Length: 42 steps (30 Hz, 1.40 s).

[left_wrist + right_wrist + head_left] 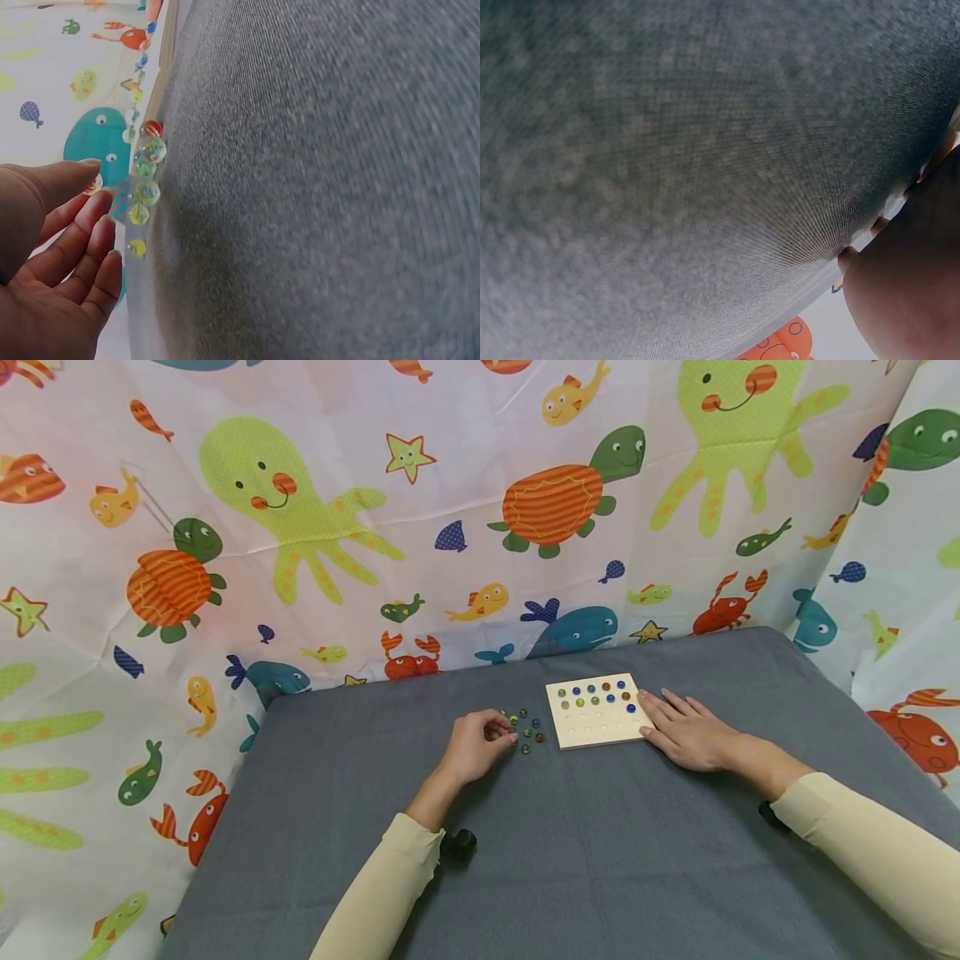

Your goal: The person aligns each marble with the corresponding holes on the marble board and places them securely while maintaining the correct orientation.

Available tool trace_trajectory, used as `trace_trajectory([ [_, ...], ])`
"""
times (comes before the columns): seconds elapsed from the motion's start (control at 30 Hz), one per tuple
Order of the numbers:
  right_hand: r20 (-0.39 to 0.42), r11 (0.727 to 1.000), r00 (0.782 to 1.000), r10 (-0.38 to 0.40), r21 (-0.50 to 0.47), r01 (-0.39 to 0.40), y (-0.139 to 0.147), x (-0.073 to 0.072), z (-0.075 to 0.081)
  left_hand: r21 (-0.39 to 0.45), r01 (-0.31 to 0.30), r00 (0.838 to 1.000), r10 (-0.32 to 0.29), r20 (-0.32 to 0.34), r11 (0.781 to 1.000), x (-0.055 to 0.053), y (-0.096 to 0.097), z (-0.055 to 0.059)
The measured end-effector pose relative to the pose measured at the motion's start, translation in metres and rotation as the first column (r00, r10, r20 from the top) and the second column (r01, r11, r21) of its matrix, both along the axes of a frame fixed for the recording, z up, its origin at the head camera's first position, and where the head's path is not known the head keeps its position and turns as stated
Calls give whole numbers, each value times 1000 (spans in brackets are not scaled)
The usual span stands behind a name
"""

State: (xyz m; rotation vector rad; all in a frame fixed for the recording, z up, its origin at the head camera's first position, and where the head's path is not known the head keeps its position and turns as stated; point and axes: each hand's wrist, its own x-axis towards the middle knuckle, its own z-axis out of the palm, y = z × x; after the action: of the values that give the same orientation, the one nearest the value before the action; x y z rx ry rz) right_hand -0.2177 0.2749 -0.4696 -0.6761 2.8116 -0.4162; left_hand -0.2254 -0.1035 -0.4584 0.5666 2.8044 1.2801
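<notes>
My left hand (474,747) is over the cloth at the left of a pale wooden board, beside a loose group of glass marbles (540,737). In the left wrist view its thumb and index finger pinch a clear marble (94,184) with an orange-brown swirl. The board (603,738) has rows of round hollows; marbles of several colours fill the two back rows, and one blue marble (632,708) sits at the right of the third row. My right hand (693,737) lies flat with straight fingers, touching the board's right edge. Its fingers are mostly hidden in the right wrist view.
A grey cloth (525,860) covers the table. Behind it and at both sides hangs a white curtain (465,468) printed with sea animals. A small black device (459,846) is at the left wrist.
</notes>
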Motion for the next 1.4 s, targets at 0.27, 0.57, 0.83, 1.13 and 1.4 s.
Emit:
trace_trajectory([
  [0.27, -24, 999, 1000, 7, -52, -8, 1, 1, -3, 4, 19, 1000, -19, -18, 1000, 1, 10, 3],
  [0.57, 9, 1000, 1000, 1, -3, -1, -4, 4, 5, 8, 37, 999, -37, -2, 999, 4, 22, 8],
  [0.83, 5, 1000, 1000, 5, 15, -5, -2, 3, 4, 20, 57, 998, -58, 5, 998, 5, 32, 15],
  [1.13, -31, 999, 999, 14, -38, -16, 5, -2, -9, 16, 64, 998, -64, 5, 998, 4, 46, 19],
  [1.4, -32, 998, 999, 19, -58, -21, 4, 0, -5, 22, 87, 996, -87, -5, 996, 3, 56, 21],
])
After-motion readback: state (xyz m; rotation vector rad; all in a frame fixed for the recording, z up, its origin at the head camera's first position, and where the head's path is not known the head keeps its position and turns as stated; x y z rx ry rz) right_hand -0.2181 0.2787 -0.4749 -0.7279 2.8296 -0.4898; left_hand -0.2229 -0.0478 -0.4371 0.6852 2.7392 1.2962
